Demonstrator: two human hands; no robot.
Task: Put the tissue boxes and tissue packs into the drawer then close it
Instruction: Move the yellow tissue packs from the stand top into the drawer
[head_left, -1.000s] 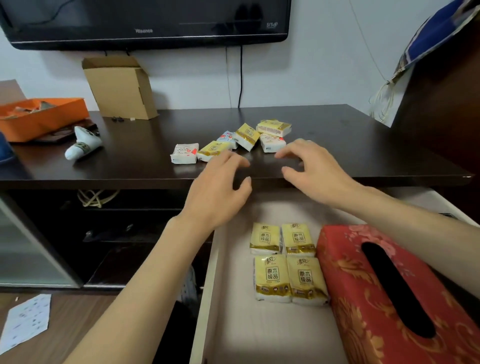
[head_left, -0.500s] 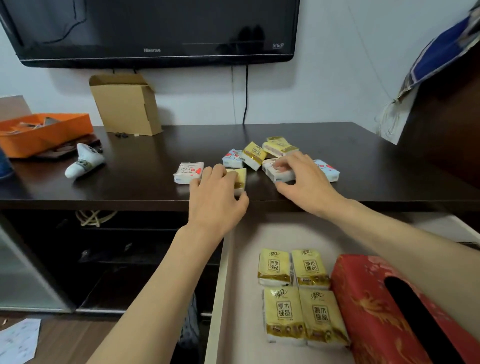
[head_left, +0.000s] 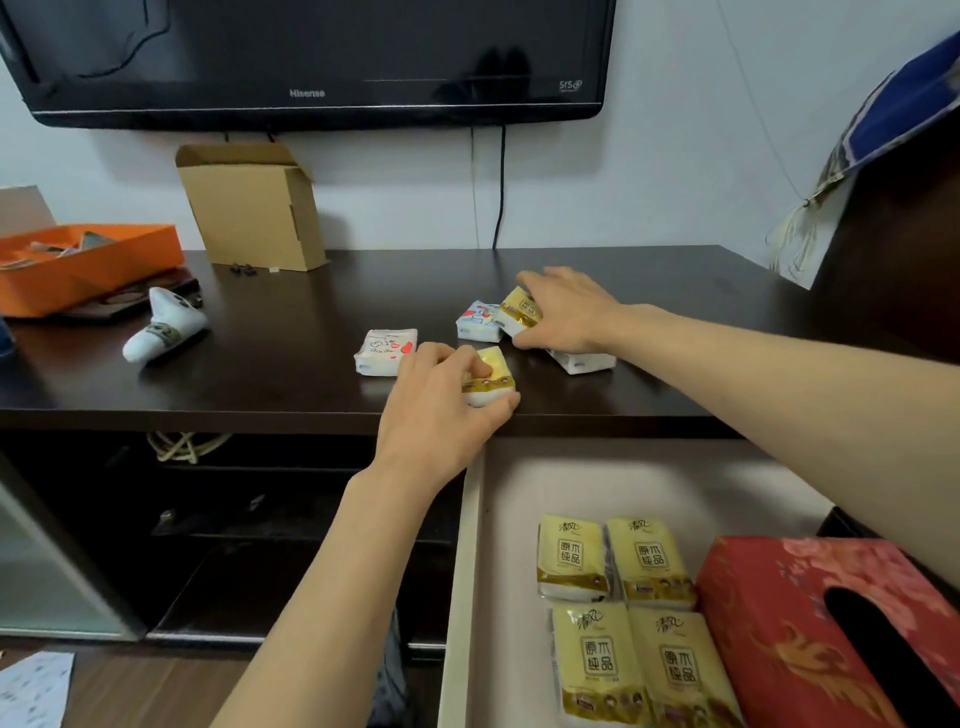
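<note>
Starting at the far left of the dark worktop (head_left: 270, 364), an orange tray (head_left: 78, 270) sits with small items inside, and just in front of it a white tube-shaped object (head_left: 163, 332) lies on its side. Behind, an open cardboard box (head_left: 254, 208) stands against the wall under a black television (head_left: 311, 57).

Near the middle of the worktop a white tissue pack with red print (head_left: 385, 352) lies flat and untouched. Just right of it the left hand (head_left: 441, 410) has its grip closed on a yellow tissue pack (head_left: 490, 378) at the front edge of the worktop, thumb under and fingers over it. A blue and white tissue pack (head_left: 478, 322) lies behind.

The right hand (head_left: 566, 312) covers another yellow tissue pack (head_left: 521, 310), fingers curled around it, so its grip is closed on this pack. A white tissue pack (head_left: 582, 361) lies under the wrist, partly hidden.

Below the worktop, the drawer (head_left: 467, 545) is pulled open. Inside, four yellow tissue packs (head_left: 618, 613) lie flat in two rows, touching each other. Just beside them on the right is a red tissue box (head_left: 779, 639) with a gold pattern and a dark slot on top.
</note>
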